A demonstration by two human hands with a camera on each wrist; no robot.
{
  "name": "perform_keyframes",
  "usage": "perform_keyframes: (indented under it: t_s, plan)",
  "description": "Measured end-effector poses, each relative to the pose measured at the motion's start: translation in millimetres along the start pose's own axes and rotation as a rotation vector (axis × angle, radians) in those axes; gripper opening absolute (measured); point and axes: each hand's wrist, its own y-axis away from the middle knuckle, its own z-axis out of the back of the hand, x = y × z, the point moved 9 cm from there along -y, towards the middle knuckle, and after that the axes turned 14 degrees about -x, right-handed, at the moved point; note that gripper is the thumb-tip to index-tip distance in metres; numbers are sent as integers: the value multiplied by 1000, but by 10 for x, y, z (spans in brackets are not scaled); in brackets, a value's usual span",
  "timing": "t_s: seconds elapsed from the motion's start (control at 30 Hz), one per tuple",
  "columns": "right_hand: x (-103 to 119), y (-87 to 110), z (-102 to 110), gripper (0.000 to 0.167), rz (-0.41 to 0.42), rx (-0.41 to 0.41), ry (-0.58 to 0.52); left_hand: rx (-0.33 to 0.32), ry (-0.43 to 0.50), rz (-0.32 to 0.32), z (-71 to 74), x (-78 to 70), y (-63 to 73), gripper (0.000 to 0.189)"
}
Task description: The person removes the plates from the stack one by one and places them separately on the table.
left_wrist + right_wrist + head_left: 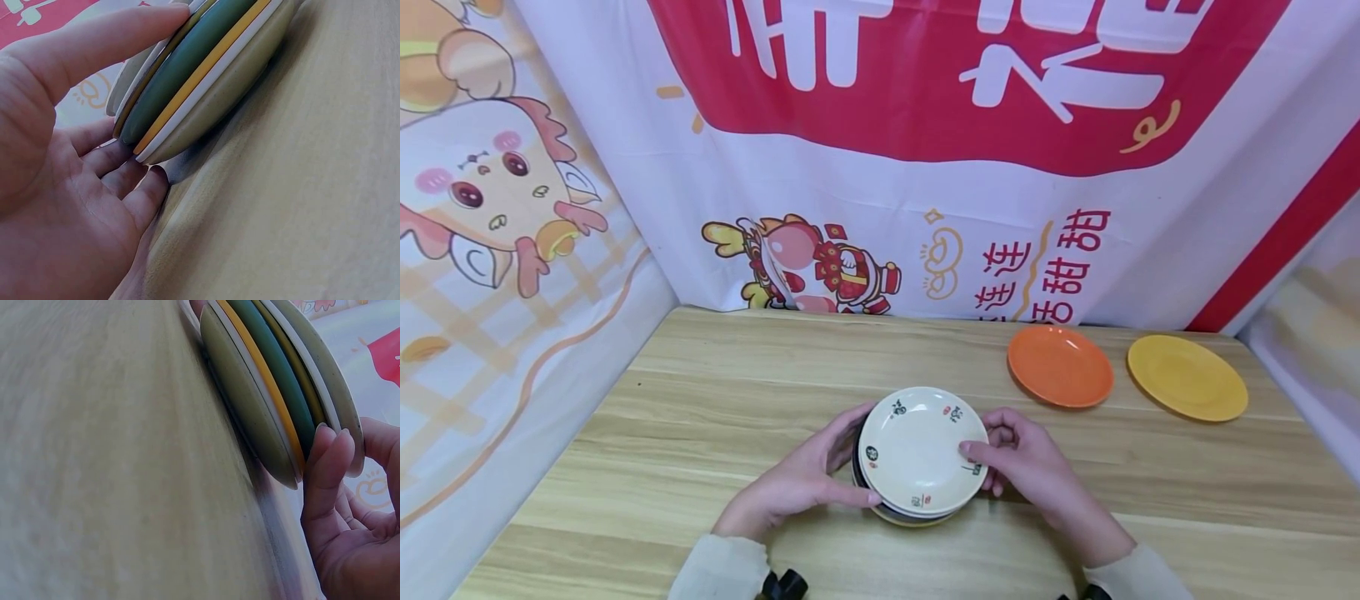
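A stack of small plates (194, 78) lies on the wooden table, its edges coloured beige, white, yellow, green and olive in the wrist views. On top is an off-white plate (917, 450) with small dark and red marks round its rim. My left hand (801, 479) holds the stack from the left, thumb along the front edge and fingers round the far side. From the right, my right hand (1030, 467) pinches the off-white plate, its thumb on the upper face and fingertips under the rim. The plates hide some of the left fingers in the head view.
An orange plate (1060, 367) and a yellow plate (1187, 377) lie apart at the back right of the wooden table (700, 400). Printed cloth (850, 192) hangs along the back edge and at both sides.
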Motion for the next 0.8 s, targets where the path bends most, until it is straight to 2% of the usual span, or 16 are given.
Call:
perform_keyframes:
  t_s: [0.47,0.8]
  plan:
    - [32,10,51,34,5,-31,-10,7,8,-5,-3,-17,-10,108]
    - [68,4,92,21,43,-59,19,20,26,-29,-8,-28,-8,108]
